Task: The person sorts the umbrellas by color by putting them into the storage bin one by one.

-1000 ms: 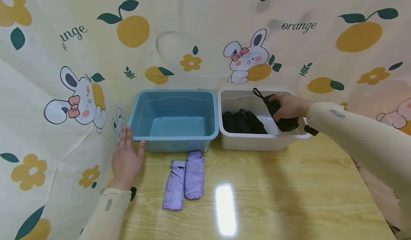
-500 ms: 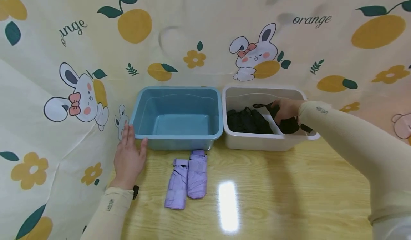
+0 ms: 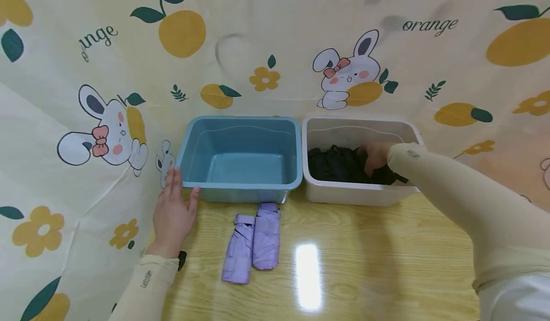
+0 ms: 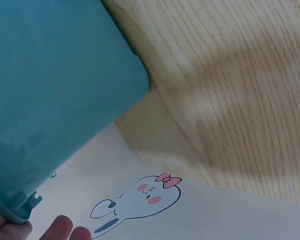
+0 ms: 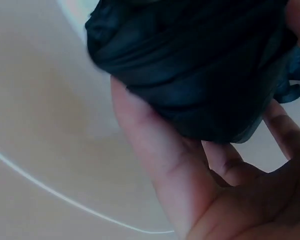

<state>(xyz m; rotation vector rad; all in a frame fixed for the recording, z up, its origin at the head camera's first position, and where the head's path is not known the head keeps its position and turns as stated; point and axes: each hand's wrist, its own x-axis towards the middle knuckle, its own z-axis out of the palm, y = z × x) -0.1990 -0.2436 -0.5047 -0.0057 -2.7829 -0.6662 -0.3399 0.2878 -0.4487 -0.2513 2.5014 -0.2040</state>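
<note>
My right hand (image 3: 376,155) reaches down inside the white bin (image 3: 356,193). In the right wrist view its fingers curl round a black folding umbrella (image 5: 205,75). More black bundled fabric (image 3: 333,163) lies to the left in the same bin; where one piece ends and another begins is hard to tell. With fairly straight fingers, my left hand (image 3: 174,220) rests at the front left corner of the blue bin (image 3: 240,194). Some of its fingertips show by the bin's rim in the left wrist view. No umbrella is seen in the blue bin.
Two purple folded umbrellas (image 3: 238,254) lie side by side on the wooden table (image 3: 352,263), in front of the blue bin. The bins stand next to each other against a printed cloth backdrop (image 3: 266,34).
My right hand has lowered the black umbrella into the white bin, moving it left toward the other black fabric. The left hand has stayed at the blue bin. The head view has shifted slightly.
</note>
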